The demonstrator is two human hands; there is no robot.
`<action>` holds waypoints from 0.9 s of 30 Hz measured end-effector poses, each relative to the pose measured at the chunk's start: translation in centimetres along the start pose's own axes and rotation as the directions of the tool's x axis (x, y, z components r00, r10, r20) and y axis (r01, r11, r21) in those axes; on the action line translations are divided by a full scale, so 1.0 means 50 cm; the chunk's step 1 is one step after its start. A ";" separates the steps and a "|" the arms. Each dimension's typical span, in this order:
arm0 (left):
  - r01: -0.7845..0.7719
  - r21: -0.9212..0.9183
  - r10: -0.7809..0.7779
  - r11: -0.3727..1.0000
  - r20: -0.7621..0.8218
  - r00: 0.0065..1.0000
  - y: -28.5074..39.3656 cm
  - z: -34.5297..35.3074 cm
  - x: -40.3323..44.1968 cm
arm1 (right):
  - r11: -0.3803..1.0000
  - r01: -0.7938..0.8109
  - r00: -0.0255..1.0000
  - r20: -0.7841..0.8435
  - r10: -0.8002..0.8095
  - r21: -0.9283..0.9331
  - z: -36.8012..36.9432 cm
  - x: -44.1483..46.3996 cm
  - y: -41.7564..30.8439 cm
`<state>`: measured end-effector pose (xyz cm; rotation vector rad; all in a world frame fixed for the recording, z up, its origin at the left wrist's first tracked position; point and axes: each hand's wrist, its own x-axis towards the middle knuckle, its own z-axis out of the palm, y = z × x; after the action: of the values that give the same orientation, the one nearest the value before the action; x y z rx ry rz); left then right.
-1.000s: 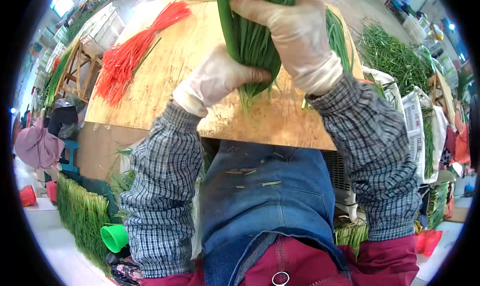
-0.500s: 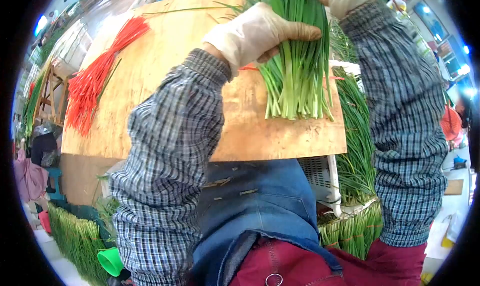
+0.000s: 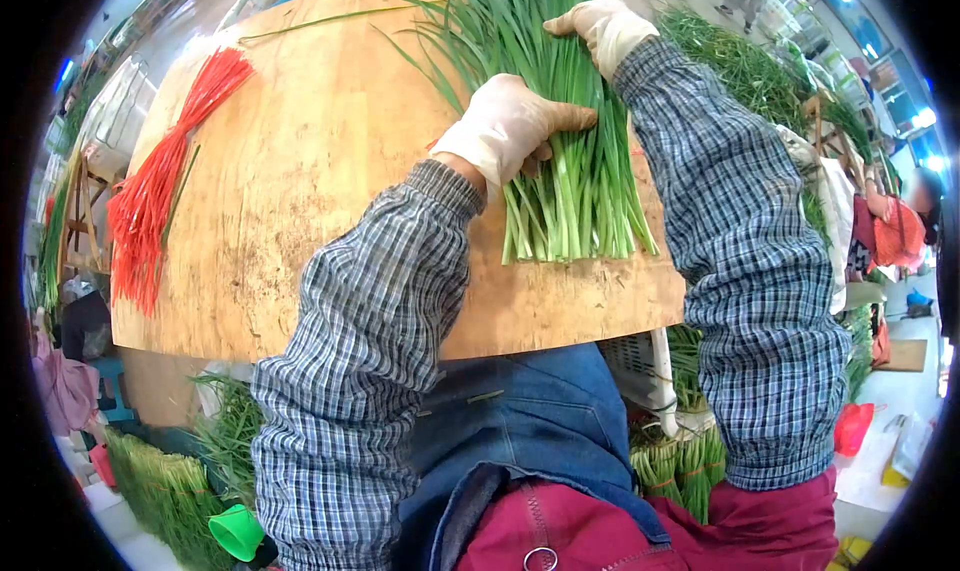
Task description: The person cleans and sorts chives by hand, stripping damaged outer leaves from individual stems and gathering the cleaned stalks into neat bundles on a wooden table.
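A bunch of garlic chives (image 3: 572,206) lies on the wooden tabletop (image 3: 330,191), its pale cut ends toward me and its green leaves fanned out toward the far edge. My left hand (image 3: 515,129), in a thin whitish glove, is closed on the left side of the bunch, thumb across the stalks. My right hand (image 3: 608,35), gloved alike, grips the leaves farther up on the right side; its thumb points left over them, and its other fingers are mostly hidden.
Red ties (image 3: 165,186) lie in a bundle on the table's left. Tied bunches of greens stand on the floor at lower left (image 3: 165,496) and lower right (image 3: 690,471). Loose greens (image 3: 735,66) are heaped at the far right. A white crate (image 3: 640,371) stands under the table's near edge.
The chives have come down onto the tabletop and their leaves are spread wider. Both hands have moved down in the view, the right one also to the left. More of the loose greens shows.
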<state>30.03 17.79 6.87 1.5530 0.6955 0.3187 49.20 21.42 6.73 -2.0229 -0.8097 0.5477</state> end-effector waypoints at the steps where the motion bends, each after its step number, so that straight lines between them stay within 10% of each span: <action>1: -0.009 0.036 0.010 0.999 -0.038 0.999 -0.007 0.001 0.004 | 0.998 0.027 0.996 -0.086 -0.032 -0.058 0.002 -0.006 0.004; 7: -0.093 0.092 0.114 0.991 -0.261 0.959 -0.060 0.005 -0.005 | 0.657 0.184 0.983 0.123 -0.139 -0.731 -0.003 -0.085 -0.014; 18: 0.016 0.124 0.027 0.992 -0.338 0.941 -0.107 -0.025 -0.079 | 0.896 0.260 0.961 0.009 -0.275 -0.361 -0.116 -0.159 0.039; 21: 0.006 0.099 0.025 0.995 -0.309 0.951 -0.125 -0.027 -0.079 | 0.931 0.193 0.981 0.031 -0.193 -0.310 -0.152 -0.172 0.105; 22: -0.005 0.110 0.040 0.994 -0.317 0.948 -0.131 -0.028 -0.078 | 0.992 -0.117 0.993 -0.028 0.116 -0.042 -0.151 -0.200 0.093; 27: 0.007 0.023 0.001 1.000 -0.322 0.947 -0.121 -0.025 -0.092 | 0.990 -0.118 0.990 -0.074 0.124 0.074 -0.150 -0.254 0.154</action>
<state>24.29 15.86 2.09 1.5382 0.9581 0.5726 47.79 4.91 5.17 -2.0260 -0.6156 0.5534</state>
